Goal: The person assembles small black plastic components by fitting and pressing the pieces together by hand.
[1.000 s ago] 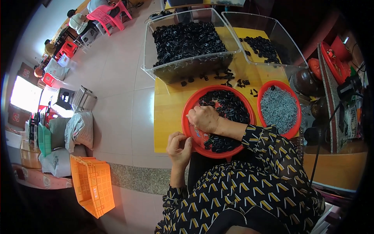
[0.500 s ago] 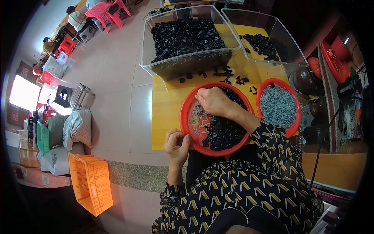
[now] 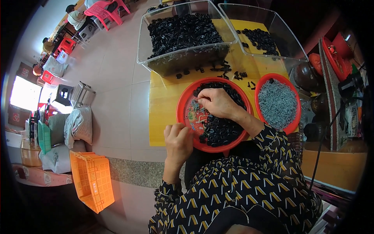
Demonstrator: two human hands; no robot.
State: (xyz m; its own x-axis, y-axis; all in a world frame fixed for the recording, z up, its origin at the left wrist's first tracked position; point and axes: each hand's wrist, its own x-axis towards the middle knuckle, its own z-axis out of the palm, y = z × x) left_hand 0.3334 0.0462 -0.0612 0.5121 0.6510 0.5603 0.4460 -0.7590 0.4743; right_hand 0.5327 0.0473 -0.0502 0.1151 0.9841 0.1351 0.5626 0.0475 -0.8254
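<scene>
A round red tray [image 3: 181,117] with a patterned bottom lies before me at the yellow table's near edge. Small black plastic parts [image 3: 222,130] fill its right side, and small metal screws [image 3: 193,104] lie at its left. My right hand [image 3: 218,103] is above the tray, thumb and fingertips pinched together over the screws; whatever is between them is too small to name. At the tray's left rim, my left hand [image 3: 178,143] is closed with fingers curled, hiding anything inside. To the right, a red basin [image 3: 258,102] holds many silvery screws [image 3: 277,104].
A clear bin [image 3: 141,46] heaped with black parts stands at the back of the yellow table [image 3: 161,117], beside another clear bin [image 3: 298,50] holding fewer. Loose black pieces [image 3: 224,70] lie before them. An orange crate [image 3: 93,181] is on the floor at left. People sit far upper left.
My left hand has turned and risen slightly, its fingers now curled with the back showing. The right hand has shifted slightly right and down over the tray. The whole view has shifted slightly.
</scene>
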